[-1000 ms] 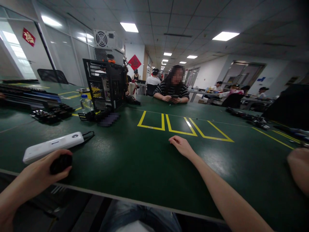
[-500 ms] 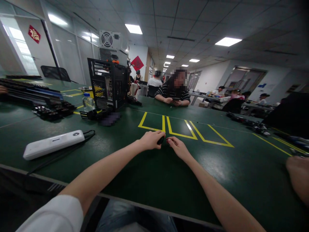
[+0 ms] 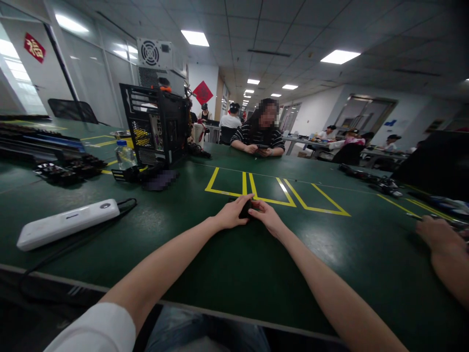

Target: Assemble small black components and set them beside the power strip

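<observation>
While the left hand (image 3: 229,215) keeps its grip closed around a dark object (image 3: 245,210) over the desk (image 3: 220,269), near the yellow tape (image 3: 278,202), the right hand (image 3: 269,217) meets its other side, probably steadying it. Whether the right grip clasps it, I cannot tell.

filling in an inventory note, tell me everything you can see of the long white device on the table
The long white device is a slim, round-cornered bar, apparently smooth plastic. It has a round grey detail near its right end and a small dark slot-like mark midway. It lies flat and slanted on the green table, right end farther away, near the front edge at left. A dark cord loops at its right end. Markings are unreadable.
</observation>
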{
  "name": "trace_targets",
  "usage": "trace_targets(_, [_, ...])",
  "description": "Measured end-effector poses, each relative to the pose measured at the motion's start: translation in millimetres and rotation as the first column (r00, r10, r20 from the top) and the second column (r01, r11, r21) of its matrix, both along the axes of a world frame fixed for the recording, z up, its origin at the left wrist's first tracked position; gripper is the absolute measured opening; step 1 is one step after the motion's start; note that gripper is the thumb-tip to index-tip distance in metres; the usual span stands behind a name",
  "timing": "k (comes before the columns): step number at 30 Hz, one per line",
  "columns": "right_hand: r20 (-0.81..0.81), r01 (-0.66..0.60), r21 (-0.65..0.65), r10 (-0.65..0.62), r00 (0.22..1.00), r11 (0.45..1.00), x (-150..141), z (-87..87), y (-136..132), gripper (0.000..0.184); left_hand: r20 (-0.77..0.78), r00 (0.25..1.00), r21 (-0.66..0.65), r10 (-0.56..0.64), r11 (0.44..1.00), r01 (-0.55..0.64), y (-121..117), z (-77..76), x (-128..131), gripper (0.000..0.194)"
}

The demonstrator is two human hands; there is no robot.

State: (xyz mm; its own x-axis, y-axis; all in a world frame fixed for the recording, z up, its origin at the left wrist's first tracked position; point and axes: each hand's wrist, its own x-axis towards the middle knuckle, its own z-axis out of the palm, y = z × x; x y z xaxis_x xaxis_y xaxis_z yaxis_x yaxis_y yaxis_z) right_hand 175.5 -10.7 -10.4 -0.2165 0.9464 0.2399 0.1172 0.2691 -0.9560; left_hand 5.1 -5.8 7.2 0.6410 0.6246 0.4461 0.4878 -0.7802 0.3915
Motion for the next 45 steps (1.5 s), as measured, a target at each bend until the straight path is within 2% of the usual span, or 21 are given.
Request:
trace_targets(4, [-0.078,-0.001,-0.009,0.001,0.997,1.000,-1,-0.8,-1,0.034,0.032,0.999,-0.049,0.006,0.999,-0.005,7,-6.1,2,0.067])
trace_targets(12, [-0.117,-0.020,-0.023,0.017,0.993,1.000,-3,4.8,-11,0.038,0.012,1.000,-0.036,0.003,0.999,-0.003,11,-8.8,4,0.064])
trace_targets(18, [-0.139,0.056,-0.068,-0.065,0.988,0.996,-9,6.1,-13,0.024,0.029,0.999,-0.019,0.014,1.000,-0.013,8,-8.9,3,0.062])
trace_targets(24, [-0.110,0.092,-0.081,-0.100,0.989,0.992,-12,7.3,-10,0.032,0.019,0.999,-0.039,0.044,0.998,-0.043,9,-10.6,1,0.063])
trace_targets(28, [-0.076,0.041,-0.076,-0.046,0.996,0.996,-11,6.6,-9,0.032,0.027,0.999,-0.050,0.047,0.998,-0.045,10,-10.9,0,0.062])
trace_targets(33, [-0.121,0.000,0.026,0.003,0.993,1.000,-10,4.1,-11,0.033,0.040,0.998,-0.035,0.041,0.999,-0.040,11,-10.4,1,0.061])
trace_targets(36, [-0.120,-0.010,0.017,0.012,0.993,1.000,-10,4.0,-14,0.033,0.047,0.998,-0.029,0.032,0.999,-0.031,11,-10.3,2,0.060])
trace_targets(41, [-0.071,0.084,-0.005,-0.084,0.994,0.996,-12,5.1,-15,0.025,0.050,0.998,-0.026,0.027,0.999,-0.026,9,-8.9,2,0.060])
trace_targets(45, [-0.079,0.098,-0.013,-0.099,0.992,0.995,-14,5.6,-13,0.030,0.059,0.998,-0.048,0.020,0.999,-0.017,7,-6.9,2,0.059])
